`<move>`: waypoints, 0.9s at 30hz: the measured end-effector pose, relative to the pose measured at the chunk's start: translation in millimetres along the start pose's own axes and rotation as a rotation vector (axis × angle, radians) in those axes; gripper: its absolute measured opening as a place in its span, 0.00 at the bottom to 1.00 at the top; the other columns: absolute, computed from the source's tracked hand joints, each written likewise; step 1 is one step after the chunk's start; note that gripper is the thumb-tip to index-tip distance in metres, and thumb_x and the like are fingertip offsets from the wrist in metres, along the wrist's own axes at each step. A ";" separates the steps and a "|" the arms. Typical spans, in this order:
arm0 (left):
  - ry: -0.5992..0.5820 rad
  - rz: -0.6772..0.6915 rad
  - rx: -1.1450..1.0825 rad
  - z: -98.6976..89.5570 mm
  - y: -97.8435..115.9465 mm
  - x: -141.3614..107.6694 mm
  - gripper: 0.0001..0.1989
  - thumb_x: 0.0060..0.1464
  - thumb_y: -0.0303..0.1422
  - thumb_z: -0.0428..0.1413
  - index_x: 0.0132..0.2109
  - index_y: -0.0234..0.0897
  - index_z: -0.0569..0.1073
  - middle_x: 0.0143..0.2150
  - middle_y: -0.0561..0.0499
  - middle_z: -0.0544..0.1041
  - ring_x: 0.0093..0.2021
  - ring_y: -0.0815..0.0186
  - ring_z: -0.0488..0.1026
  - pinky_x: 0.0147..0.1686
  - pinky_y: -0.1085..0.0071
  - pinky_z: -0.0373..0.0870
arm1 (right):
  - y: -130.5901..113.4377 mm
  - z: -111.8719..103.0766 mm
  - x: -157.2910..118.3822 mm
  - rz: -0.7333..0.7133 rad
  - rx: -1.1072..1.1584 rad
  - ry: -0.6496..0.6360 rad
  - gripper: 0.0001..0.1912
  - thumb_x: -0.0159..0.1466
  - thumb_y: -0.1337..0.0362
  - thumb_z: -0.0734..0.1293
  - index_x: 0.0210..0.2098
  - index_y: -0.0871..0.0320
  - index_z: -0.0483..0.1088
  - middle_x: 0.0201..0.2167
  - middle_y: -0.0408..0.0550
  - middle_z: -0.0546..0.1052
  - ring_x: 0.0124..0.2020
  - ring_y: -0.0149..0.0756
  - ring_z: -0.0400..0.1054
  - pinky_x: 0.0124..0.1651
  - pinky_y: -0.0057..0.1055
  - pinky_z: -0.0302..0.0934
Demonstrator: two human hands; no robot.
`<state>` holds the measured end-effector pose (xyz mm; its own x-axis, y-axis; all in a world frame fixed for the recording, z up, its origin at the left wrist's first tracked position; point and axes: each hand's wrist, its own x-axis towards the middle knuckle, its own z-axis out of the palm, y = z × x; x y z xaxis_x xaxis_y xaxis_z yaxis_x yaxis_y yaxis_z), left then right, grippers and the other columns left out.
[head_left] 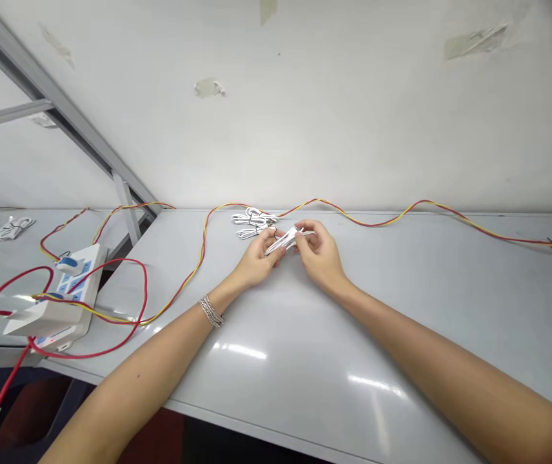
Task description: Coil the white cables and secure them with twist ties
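Observation:
A bundle of white cable [283,241] is held between my two hands, just above the grey table. My left hand [259,259] pinches its left end, the thumb lying along the cable. My right hand [319,253] grips the right end between thumb and fingers, with a small connector near the fingertips. Right behind my left hand, more coiled white cables [253,222] with dark ties lie on the table near the wall.
A white power strip [75,287] with plugs and looping red and yellow cords stands at the left. A red-yellow wire [377,224] runs along the wall. Another white cable bundle [11,228] lies far left, beyond a metal frame [128,209]. The grey table [450,309] ends at a front edge.

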<state>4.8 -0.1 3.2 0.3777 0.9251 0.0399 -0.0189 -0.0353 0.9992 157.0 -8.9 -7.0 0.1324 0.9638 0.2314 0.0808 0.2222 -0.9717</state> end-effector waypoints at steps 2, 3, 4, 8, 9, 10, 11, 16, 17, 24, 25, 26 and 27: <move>-0.012 -0.014 -0.021 -1.0 0.4 0.1 0.23 0.50 0.43 0.64 0.47 0.35 0.65 0.35 0.52 0.71 0.25 0.75 0.61 0.25 0.75 0.58 | -0.5 0.1 0.9 0.040 0.075 -0.001 0.16 0.59 0.57 0.66 0.45 0.55 0.66 0.41 0.46 0.72 0.27 0.29 0.67 0.33 0.32 0.66; -0.022 -0.017 -0.030 -1.5 0.9 -0.3 0.24 0.50 0.43 0.64 0.46 0.35 0.65 0.36 0.52 0.71 0.25 0.75 0.61 0.25 0.75 0.58 | -1.1 0.1 1.6 0.068 0.123 -0.011 0.17 0.59 0.56 0.67 0.46 0.55 0.65 0.40 0.45 0.72 0.26 0.29 0.67 0.31 0.31 0.65; -0.035 -0.019 -0.036 -2.0 1.6 -0.9 0.24 0.49 0.43 0.64 0.46 0.35 0.66 0.36 0.51 0.71 0.25 0.75 0.62 0.25 0.75 0.58 | -2.0 0.1 2.3 0.099 0.165 -0.026 0.19 0.59 0.55 0.67 0.46 0.55 0.65 0.39 0.45 0.71 0.24 0.29 0.66 0.29 0.31 0.65; -0.098 -0.015 -0.045 -2.3 3.4 -4.4 0.24 0.50 0.43 0.65 0.46 0.34 0.66 0.35 0.52 0.70 0.25 0.75 0.62 0.25 0.75 0.58 | -6.3 0.2 3.3 0.178 0.182 -0.109 0.22 0.58 0.47 0.68 0.43 0.56 0.67 0.26 0.39 0.68 0.20 0.28 0.61 0.23 0.28 0.58; -0.112 -0.006 -0.045 -1.8 3.5 -5.1 0.23 0.50 0.43 0.65 0.46 0.34 0.66 0.35 0.52 0.70 0.25 0.75 0.62 0.24 0.75 0.59 | -7.0 0.2 2.9 0.166 0.164 -0.115 0.21 0.58 0.46 0.69 0.40 0.56 0.67 0.24 0.38 0.67 0.19 0.27 0.59 0.23 0.27 0.57; -0.123 0.005 -0.046 -1.0 3.5 -5.7 0.23 0.50 0.43 0.65 0.46 0.34 0.66 0.35 0.52 0.70 0.25 0.75 0.62 0.25 0.75 0.59 | -7.4 0.2 2.3 0.146 0.151 -0.117 0.20 0.58 0.46 0.69 0.37 0.56 0.67 0.23 0.38 0.67 0.19 0.26 0.58 0.23 0.26 0.56; -0.132 0.015 -0.048 0.0 3.4 -6.3 0.23 0.50 0.43 0.65 0.46 0.34 0.66 0.36 0.51 0.70 0.26 0.75 0.62 0.25 0.75 0.60 | -7.5 0.2 1.6 0.124 0.142 -0.117 0.19 0.58 0.46 0.69 0.34 0.56 0.67 0.23 0.39 0.66 0.20 0.26 0.57 0.23 0.26 0.55; -0.101 0.022 -0.048 7.3 3.9 -8.3 0.23 0.49 0.44 0.65 0.44 0.36 0.66 0.39 0.49 0.71 0.30 0.73 0.66 0.25 0.76 0.63 | -8.3 -0.8 -1.6 0.079 0.082 -0.063 0.15 0.60 0.52 0.68 0.29 0.55 0.63 0.22 0.39 0.65 0.22 0.28 0.57 0.25 0.26 0.54; -0.093 0.020 -0.043 8.6 4.0 -8.6 0.23 0.49 0.45 0.65 0.45 0.36 0.66 0.40 0.48 0.71 0.31 0.72 0.67 0.25 0.76 0.64 | -8.8 -1.1 -1.9 0.074 0.068 -0.052 0.14 0.60 0.53 0.68 0.29 0.55 0.63 0.22 0.39 0.64 0.22 0.28 0.57 0.25 0.26 0.54; 0.005 0.120 0.019 15.0 -0.4 -8.8 0.25 0.46 0.36 0.68 0.47 0.35 0.66 0.43 0.44 0.77 0.44 0.62 0.75 0.46 0.65 0.72 | -11.2 -2.2 -1.6 0.074 -0.019 -0.024 0.12 0.61 0.54 0.65 0.29 0.55 0.63 0.22 0.39 0.64 0.23 0.30 0.58 0.25 0.27 0.54; 0.026 0.123 0.040 15.5 -1.9 -8.8 0.24 0.47 0.36 0.67 0.48 0.35 0.67 0.43 0.45 0.77 0.44 0.62 0.76 0.47 0.65 0.71 | -10.7 -2.1 -1.4 0.085 -0.019 -0.024 0.13 0.61 0.53 0.65 0.29 0.55 0.63 0.21 0.39 0.64 0.23 0.30 0.58 0.25 0.27 0.54; 0.049 0.127 0.074 15.8 -3.4 -9.0 0.23 0.48 0.35 0.67 0.48 0.35 0.67 0.43 0.44 0.78 0.44 0.62 0.76 0.47 0.65 0.71 | -9.8 -2.0 -1.2 0.093 -0.017 -0.023 0.13 0.61 0.53 0.65 0.30 0.55 0.62 0.21 0.39 0.64 0.23 0.30 0.59 0.25 0.27 0.54; 0.072 0.136 0.120 16.1 -4.8 -9.4 0.21 0.49 0.34 0.66 0.47 0.34 0.68 0.43 0.44 0.78 0.44 0.62 0.76 0.47 0.66 0.71 | -8.8 -1.8 -1.0 0.096 -0.014 -0.015 0.13 0.61 0.53 0.65 0.30 0.55 0.62 0.21 0.39 0.64 0.23 0.30 0.59 0.25 0.27 0.54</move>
<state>16.2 -14.8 -1.9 0.3119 0.9332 0.1786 0.0467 -0.2028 0.9781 157.9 -12.1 1.4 0.1254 0.9827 0.1361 0.0825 0.1263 -0.9885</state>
